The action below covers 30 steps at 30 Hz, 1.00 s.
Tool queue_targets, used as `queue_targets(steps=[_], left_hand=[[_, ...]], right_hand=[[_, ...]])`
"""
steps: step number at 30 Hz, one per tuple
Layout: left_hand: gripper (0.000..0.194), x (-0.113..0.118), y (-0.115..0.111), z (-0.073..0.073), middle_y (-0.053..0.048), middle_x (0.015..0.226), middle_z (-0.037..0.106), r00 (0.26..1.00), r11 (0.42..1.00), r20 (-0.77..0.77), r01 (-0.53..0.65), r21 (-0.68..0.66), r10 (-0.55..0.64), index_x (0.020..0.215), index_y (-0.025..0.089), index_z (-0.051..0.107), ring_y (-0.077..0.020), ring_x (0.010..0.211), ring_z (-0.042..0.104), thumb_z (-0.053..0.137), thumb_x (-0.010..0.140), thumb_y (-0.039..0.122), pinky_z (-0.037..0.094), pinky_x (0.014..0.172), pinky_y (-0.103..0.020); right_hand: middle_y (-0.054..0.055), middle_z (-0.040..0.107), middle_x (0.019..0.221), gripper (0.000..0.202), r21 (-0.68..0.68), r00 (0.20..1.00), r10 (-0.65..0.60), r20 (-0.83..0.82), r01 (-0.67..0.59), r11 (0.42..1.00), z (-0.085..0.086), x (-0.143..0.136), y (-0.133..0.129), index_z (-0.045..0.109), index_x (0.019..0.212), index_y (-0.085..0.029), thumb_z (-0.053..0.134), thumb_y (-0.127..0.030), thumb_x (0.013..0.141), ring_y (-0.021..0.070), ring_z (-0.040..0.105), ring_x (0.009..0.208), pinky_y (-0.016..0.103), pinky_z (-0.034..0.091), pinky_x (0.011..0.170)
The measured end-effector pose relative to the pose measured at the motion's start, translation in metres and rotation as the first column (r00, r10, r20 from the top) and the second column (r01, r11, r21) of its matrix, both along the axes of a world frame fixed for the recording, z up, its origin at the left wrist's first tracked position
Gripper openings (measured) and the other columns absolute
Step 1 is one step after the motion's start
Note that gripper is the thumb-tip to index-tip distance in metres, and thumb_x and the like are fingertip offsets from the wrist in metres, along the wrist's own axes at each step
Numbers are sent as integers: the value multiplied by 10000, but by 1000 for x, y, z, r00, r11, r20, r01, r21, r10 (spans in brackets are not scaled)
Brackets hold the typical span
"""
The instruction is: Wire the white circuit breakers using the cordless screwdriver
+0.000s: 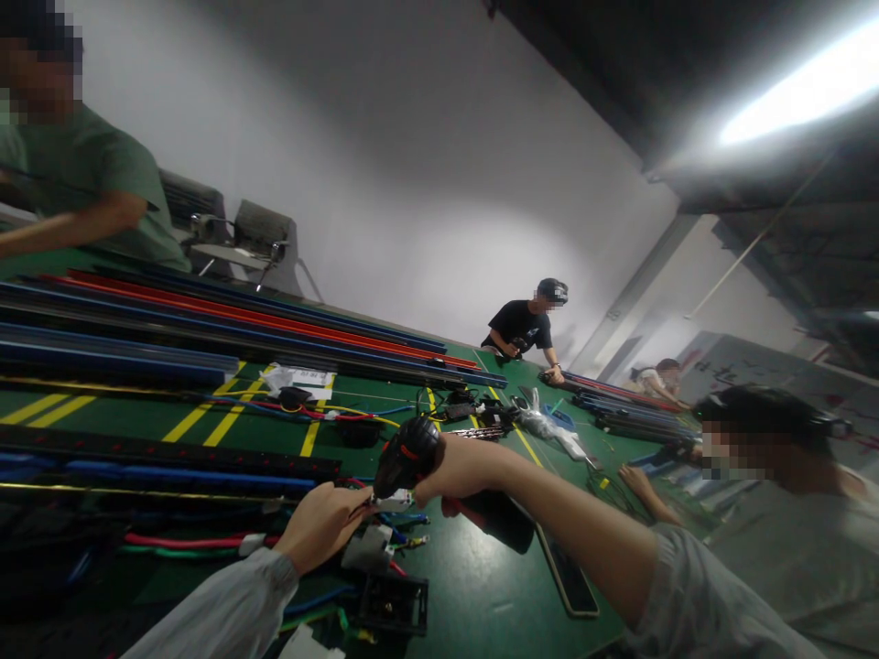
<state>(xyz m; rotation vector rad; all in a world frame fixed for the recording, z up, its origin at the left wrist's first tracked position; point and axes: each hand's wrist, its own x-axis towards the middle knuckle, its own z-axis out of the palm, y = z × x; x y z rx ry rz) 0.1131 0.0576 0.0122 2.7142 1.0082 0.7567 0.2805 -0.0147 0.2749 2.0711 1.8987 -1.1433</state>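
Note:
My right hand (461,465) is wrapped round the handle of a black cordless drill (406,455) with red markings. Its nose points down toward my left hand (328,520). The fingers of that left hand are pinched together at the drill's tip; what they grip is too small and covered to make out. Just beyond the fingertips, partly hidden by the drill, is a small white part (398,501). Below it lie a grey plastic piece (367,549), a black square housing (393,604) and several coloured wire ends (412,540). A thick red cable (192,541) runs leftward.
Long blue rails (116,352) and red rails (275,322) lie along the green table (473,595). A smartphone (571,578) rests under my right forearm. Plastic bags (549,426) sit farther back. Co-workers stand at left, at the far end and at right.

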Motion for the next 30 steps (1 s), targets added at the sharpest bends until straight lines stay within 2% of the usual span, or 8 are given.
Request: queue_targets(steps=[6, 13, 21, 26, 30], left_hand=[[248, 1, 2, -1, 6, 814, 734, 1000, 1000, 18, 6, -2, -6, 989, 287, 650, -195, 727, 640, 417, 979, 372, 262, 627, -301], [255, 0, 1, -2, 9, 765, 721, 1000, 1000, -2, -9, -4, 9, 937, 286, 651, -194, 701, 637, 415, 978, 371, 266, 622, -303], [247, 0, 2, -4, 13, 790, 727, 1000, 1000, 16, 16, -15, -16, 976, 300, 649, -188, 714, 639, 415, 978, 378, 272, 629, -294], [269, -1, 2, -1, 11, 802, 739, 1000, 999, 3, -15, -34, 15, 1038, 325, 653, -189, 703, 644, 408, 976, 416, 297, 616, -289], [335, -1, 3, 1, -2, 958, 761, 998, 995, 15, -68, -72, 69, 1171, 348, 635, -206, 786, 663, 419, 957, 486, 363, 673, -293]], right_hand=[[-29, 632, 569, 142, 51, 1000, 1, 30, -3, 999, 0, -1, -2, 675, 824, -146, 658, -174, 686, 103, 582, 470, 194, 476, 484], [-35, 627, 568, 158, 22, 1000, 29, 0, -29, 999, -2, 1, 2, 674, 813, -144, 685, -172, 659, 96, 566, 456, 192, 470, 477], [-35, 619, 580, 113, 39, 995, 94, -40, -92, 995, -6, 7, 5, 655, 785, -154, 669, -178, 675, 109, 587, 478, 192, 462, 462], [-29, 634, 623, 184, 52, 993, 46, -110, -41, 998, -5, 11, -2, 655, 848, -152, 705, -179, 673, 105, 590, 496, 188, 464, 472], [-21, 643, 660, 252, 71, 978, -62, -199, 77, 995, -2, 29, -21, 643, 916, -164, 724, -208, 682, 108, 604, 528, 183, 470, 471]])
